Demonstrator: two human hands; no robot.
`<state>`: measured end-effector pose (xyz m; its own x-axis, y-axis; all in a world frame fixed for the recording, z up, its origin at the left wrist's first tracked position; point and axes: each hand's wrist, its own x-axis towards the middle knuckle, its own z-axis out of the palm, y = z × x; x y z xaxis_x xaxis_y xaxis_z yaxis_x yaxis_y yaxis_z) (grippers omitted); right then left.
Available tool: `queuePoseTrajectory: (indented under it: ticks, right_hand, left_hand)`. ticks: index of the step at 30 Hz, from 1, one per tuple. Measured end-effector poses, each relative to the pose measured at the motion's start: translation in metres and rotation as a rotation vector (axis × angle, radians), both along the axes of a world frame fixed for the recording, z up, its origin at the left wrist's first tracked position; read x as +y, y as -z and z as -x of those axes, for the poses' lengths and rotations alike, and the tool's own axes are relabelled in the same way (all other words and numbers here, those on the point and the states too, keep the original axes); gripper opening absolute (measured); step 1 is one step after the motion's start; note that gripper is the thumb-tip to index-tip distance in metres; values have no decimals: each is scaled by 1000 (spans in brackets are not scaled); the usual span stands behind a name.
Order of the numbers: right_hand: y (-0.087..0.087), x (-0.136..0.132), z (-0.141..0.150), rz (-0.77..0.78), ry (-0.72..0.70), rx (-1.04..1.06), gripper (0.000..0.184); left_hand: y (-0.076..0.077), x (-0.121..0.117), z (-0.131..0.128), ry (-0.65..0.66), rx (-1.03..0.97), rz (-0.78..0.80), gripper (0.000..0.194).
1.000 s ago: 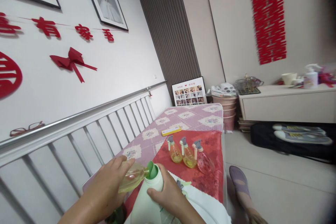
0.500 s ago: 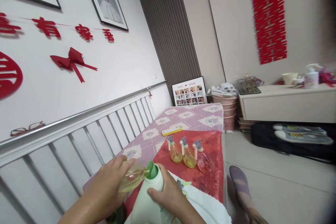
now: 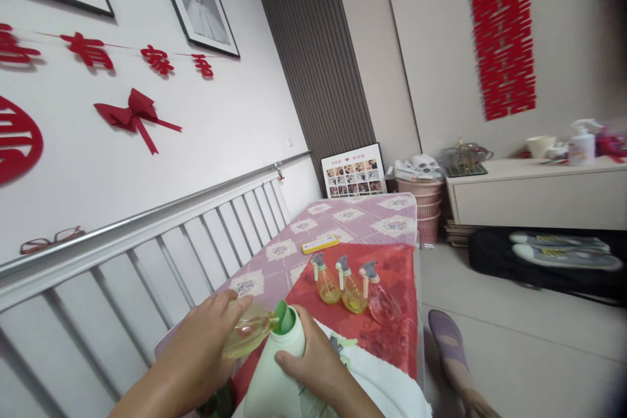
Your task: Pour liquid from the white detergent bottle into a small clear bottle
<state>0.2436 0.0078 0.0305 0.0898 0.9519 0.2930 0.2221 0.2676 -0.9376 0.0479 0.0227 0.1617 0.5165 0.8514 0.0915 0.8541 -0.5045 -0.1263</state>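
Left hand (image 3: pixel 206 339) gripping tilted clear bottle (image 3: pixel 247 332), right hand (image 3: pixel 313 366) clasping green jug (image 3: pixel 279 366); three spray bottles (image 3: pixel 350 287) at one o'clock on red cloth (image 3: pixel 392 333); bedroom.

Both forearms come up from the bottom edge of the frame, left of centre. The left hand (image 3: pixel 198 346) sits lower left, fingers curled in a closed grasp with the thumb stretched toward centre, wrist bent slightly inward. The right hand (image 3: pixel 313 362), at bottom centre, is wrapped closed too (thumb on the near side, fingers curving away). The two hands are close together, knuckles nearly level.
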Motion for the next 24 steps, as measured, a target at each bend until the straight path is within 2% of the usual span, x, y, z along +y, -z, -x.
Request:
queuePoseTrajectory:
  ticks: [15, 24]
  right_hand:
    - [6, 2, -1, -12, -4, -9, 62]
    - [1, 0, -1, -2, -2, -9, 63]
  left_hand:
    - [0, 0, -1, 1, 18, -6, 77]
    - [0, 2, 1, 7, 11, -4, 78]
